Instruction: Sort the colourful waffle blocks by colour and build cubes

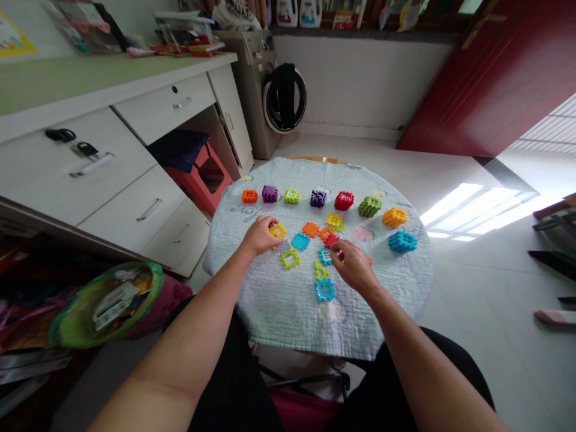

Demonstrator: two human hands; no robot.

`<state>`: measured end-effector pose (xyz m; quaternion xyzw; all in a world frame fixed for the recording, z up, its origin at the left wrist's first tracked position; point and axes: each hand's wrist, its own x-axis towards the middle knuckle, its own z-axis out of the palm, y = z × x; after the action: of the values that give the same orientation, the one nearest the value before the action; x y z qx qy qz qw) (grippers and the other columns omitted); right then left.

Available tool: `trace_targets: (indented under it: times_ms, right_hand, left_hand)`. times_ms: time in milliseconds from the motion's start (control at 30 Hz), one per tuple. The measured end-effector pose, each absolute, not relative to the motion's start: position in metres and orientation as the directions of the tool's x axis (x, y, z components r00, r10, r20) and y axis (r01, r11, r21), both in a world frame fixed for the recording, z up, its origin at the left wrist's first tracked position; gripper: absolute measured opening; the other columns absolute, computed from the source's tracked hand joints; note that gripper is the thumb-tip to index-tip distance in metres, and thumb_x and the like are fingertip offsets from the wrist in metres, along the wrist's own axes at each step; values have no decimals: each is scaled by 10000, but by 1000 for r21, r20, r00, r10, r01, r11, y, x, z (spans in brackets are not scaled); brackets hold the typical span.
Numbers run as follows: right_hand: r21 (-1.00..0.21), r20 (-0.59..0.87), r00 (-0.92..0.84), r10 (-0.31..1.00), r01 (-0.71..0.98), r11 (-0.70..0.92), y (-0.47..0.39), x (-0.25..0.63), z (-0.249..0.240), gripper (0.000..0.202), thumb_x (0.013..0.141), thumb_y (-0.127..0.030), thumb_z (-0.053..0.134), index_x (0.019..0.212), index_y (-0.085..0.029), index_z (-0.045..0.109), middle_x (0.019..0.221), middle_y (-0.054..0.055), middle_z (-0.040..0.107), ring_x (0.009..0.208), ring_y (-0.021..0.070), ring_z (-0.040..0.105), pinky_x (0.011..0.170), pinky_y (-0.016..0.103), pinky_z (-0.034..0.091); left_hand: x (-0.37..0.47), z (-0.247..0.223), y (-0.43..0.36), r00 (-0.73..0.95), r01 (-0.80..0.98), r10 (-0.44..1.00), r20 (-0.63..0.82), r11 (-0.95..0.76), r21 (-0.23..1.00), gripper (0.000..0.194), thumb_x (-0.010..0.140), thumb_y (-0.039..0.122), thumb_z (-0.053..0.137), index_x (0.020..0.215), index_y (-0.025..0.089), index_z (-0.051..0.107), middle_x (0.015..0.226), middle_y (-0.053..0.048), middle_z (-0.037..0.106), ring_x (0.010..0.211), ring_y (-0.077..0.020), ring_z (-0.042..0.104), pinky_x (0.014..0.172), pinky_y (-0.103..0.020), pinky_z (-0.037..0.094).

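Observation:
My left hand (261, 235) pinches the edge of a yellow interlocking building tile (278, 230) at the left of the loose pieces. My right hand (354, 265) is curled low over the right side of the pile; its fingertips meet beside a red tile (332, 241) and a blue window tile (324, 257). Whatever those fingers hold is hidden. Between the hands lie an orange tile (310, 229) and a blue tile (300, 241). Closer to me are a lime green frame tile (290, 259), another lime piece (321, 270) and a blue window tile (324, 290).
Stacks sorted by colour curve along the far side, from an orange stack (249, 196) to a blue stack (402, 241). A pale quilted cloth (279, 312) covers the round table. A white drawer cabinet (135, 198) and a bin (155, 300) stand left.

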<state>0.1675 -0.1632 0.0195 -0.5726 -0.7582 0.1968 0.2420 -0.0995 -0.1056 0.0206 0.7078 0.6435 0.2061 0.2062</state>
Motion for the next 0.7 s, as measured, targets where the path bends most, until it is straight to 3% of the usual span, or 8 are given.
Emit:
trace_targets:
  times_ms: [100,300,700]
  right_hand:
    - [-563,87,-289,953,775,287,-166,165,16,111,807,-173,528,885,-173,608,885,39,619,680,123,529,662,243,384]
    - [-576,48,-351,935,755,312,-170,164,20,146,803,-143,530,918,-169,616,875,39,628,704,125,540,661,230,386]
    - [-538,98,-253,962,800,265,-160,183,25,110,812,-207,527,864,-180,621,841,36,642,683,131,557,670,249,401]
  left_hand:
    - [-102,14,-98,-64,909,998,22,49,414,455,600,349,703,1006,173,594,1008,-69,569,952,-222,580,874,-317,471]
    - [-83,4,-111,-147,971,989,3,143,190,415,691,418,628,1030,184,584,1012,-118,593,1008,-286,570,852,-361,465]
    - [-95,-2,-105,-24,986,994,-105,41,164,434,660,420,662,1024,185,646,1040,-111,610,971,-268,592,827,-326,480]
